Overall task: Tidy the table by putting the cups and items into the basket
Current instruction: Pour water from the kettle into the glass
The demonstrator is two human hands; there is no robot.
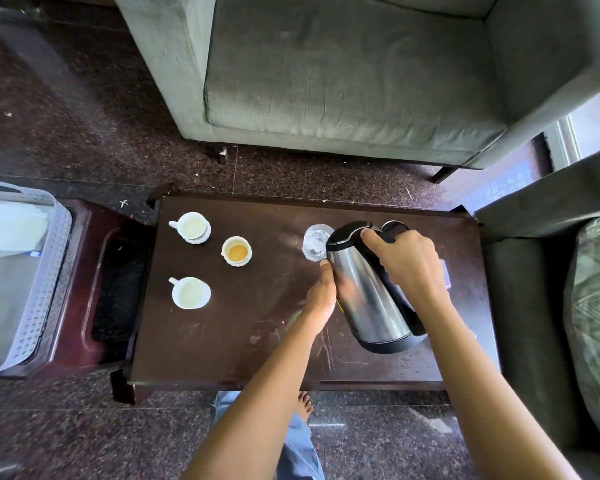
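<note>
Head view: I see a dark table (222,327) with the basket (45,271) off its 9 o'clock edge.
Right hand (407,263): wrapped round the kettle (368,289) handle, carrying its weight, I judge.
Left hand (321,296): fingers flat on the steel side, steadying the tilted body rather than gripping.
Glass (315,242): at the kettle's 11 o'clock, just beside the lid.
Cups: one on a saucer (192,226), one with tea (237,251), one plain (189,292), all nearer the basket, none inside yet.

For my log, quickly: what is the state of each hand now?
Left hand: open, pressed flat against the side of the steel kettle.
Right hand: fingers closed on the kettle handle.
</note>
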